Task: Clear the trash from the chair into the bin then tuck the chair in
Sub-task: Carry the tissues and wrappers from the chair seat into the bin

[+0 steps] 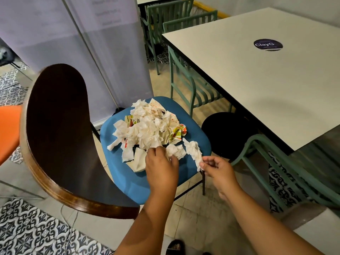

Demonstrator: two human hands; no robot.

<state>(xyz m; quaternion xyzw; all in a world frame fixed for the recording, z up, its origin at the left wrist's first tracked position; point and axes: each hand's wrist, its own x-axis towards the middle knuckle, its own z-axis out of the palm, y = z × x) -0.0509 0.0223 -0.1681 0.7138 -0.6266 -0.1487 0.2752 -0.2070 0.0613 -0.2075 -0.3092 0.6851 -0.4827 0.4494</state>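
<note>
A chair with a blue seat (195, 144) and a dark curved wooden back (60, 137) stands pulled out from the table. A heap of crumpled white tissues and coloured wrappers (147, 129) covers the seat. My left hand (161, 166) is over the heap's near edge, fingers closed on a crumpled tissue (175, 150). My right hand (219, 170) pinches the end of a long white tissue (194, 151) at the seat's right edge. A black round bin (226, 135) stands on the floor just right of the chair, partly under the table.
A white square table (266, 74) with a dark round sticker (268, 44) fills the right. Green metal chairs (184, 83) stand around it, one (287, 172) close to my right arm. A pale banner (73, 43) stands behind the chair. An orange seat (8, 129) is at left.
</note>
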